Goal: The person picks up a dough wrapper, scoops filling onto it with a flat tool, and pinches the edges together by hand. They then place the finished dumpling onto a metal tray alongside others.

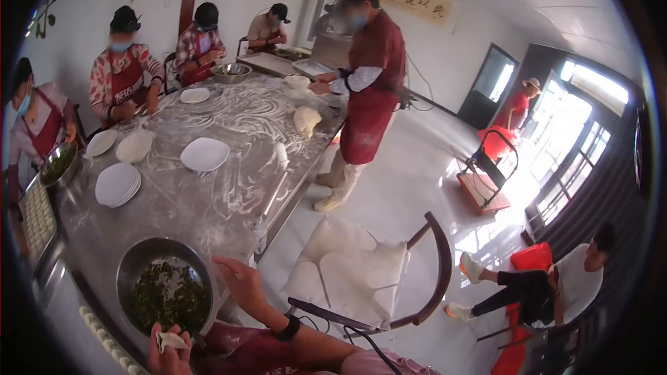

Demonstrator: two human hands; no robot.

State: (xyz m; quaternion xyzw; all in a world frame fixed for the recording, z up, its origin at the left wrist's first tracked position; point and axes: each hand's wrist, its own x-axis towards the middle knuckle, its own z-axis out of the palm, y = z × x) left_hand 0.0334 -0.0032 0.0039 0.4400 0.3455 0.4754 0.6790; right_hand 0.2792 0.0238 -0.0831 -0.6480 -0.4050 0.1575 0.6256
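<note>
A folded piece of white dough, a dumpling [172, 342], is pinched in the closed fingers of my left hand [169, 354]. That hand is at the near rim of a steel bowl [128, 264] with chopped green filling [170, 295] in it. A spoon or handle may show by the rim, but I cannot make it out. Beside the bowl's right side, my right hand [242, 286] is raised with its fingers stretched out, holding nothing. A dark band circles the right wrist.
White plates [118, 184] and a floured steel table [229, 201] lie beyond the bowl. Rows of dumplings [104, 337] run along the left. Several co-workers [128, 76] sit around the table; one person [372, 69] stands by a dough lump [306, 121]. A chair [351, 264] is at right.
</note>
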